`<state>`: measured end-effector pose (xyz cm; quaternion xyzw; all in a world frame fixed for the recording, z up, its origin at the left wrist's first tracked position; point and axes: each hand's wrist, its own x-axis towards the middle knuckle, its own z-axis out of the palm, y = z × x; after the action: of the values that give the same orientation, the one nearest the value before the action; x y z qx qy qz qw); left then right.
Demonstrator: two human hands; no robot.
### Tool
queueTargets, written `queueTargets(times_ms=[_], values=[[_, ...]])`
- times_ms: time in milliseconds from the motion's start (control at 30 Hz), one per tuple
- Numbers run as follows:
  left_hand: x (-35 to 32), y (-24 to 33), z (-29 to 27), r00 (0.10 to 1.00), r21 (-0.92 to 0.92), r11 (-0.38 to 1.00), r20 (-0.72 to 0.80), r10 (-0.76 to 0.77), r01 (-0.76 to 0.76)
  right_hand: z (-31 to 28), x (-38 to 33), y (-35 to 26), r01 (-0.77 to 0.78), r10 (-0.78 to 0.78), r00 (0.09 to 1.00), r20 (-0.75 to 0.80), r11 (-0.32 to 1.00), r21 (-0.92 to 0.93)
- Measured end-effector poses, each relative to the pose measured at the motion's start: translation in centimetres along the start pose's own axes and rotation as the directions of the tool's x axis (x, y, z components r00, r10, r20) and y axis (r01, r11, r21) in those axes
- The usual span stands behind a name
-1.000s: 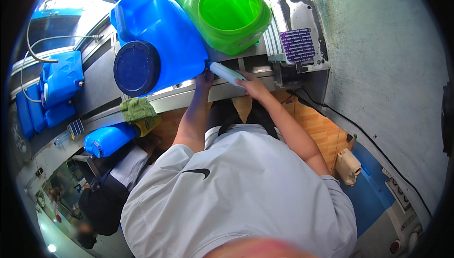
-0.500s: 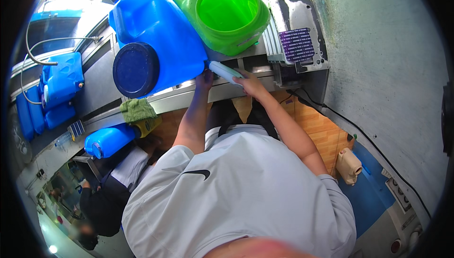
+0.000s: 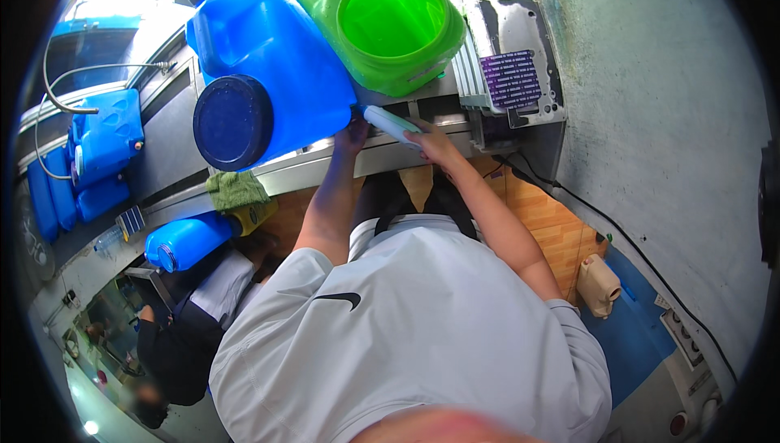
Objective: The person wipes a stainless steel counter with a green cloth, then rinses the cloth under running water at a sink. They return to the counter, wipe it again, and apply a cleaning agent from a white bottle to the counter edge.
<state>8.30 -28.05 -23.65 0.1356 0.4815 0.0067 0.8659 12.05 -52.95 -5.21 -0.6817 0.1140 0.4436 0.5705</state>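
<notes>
My right hand (image 3: pixel 435 146) grips a small white cylinder with a pale green end (image 3: pixel 390 125), held slanted below the big containers. My left hand (image 3: pixel 355 130) reaches up to the lower edge of a large blue jug (image 3: pixel 276 69) lying on its side with a dark blue round cap (image 3: pixel 233 122) facing me; its fingers touch the jug near the cylinder's tip. A large green jug (image 3: pixel 382 17) with an open round mouth lies right of the blue one. Both rest on a metal counter (image 3: pixel 325 168).
A grey machine with a purple label (image 3: pixel 513 77) stands at the right against a concrete wall. Several blue jugs (image 3: pixel 106 146) sit at the left, another blue jug (image 3: pixel 185 240) lower down. A green cloth (image 3: pixel 236 190) lies on the counter. A beige jug (image 3: pixel 600 285) stands on the floor. Another person (image 3: pixel 175 337) is at lower left.
Both hands have stayed at the jug's lower edge with the white cylinder; the view shifted only slightly.
</notes>
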Motion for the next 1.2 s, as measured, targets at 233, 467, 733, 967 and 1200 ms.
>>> queueTargets(times_ms=[233,467,733,967,1200], values=[[-0.5,0.2,0.2,0.996,0.017,0.999,0.087,-0.028,0.027,-0.1,0.1,0.1,-0.037,0.037,0.999,0.009,0.999,0.011],[-2.2,0.0,0.9,0.996,0.076,0.997,0.089,-0.021,0.014,0.8,-0.3,0.5,0.09,-0.088,0.995,0.044,0.995,-0.044],[-3.9,-0.7,1.3,0.99,0.077,0.996,0.137,0.032,-0.043,1.7,0.3,2.2,0.203,-0.199,0.979,0.042,0.969,-0.138],[-3.8,-0.5,1.1,0.971,0.115,0.99,0.233,0.057,-0.085,1.8,0.2,3.0,0.29,-0.286,0.957,0.052,0.936,-0.199],[-3.6,-0.3,0.9,0.99,0.147,0.989,0.14,0.007,-0.027,1.5,0.2,3.4,0.193,-0.186,0.981,0.053,0.969,-0.157]])
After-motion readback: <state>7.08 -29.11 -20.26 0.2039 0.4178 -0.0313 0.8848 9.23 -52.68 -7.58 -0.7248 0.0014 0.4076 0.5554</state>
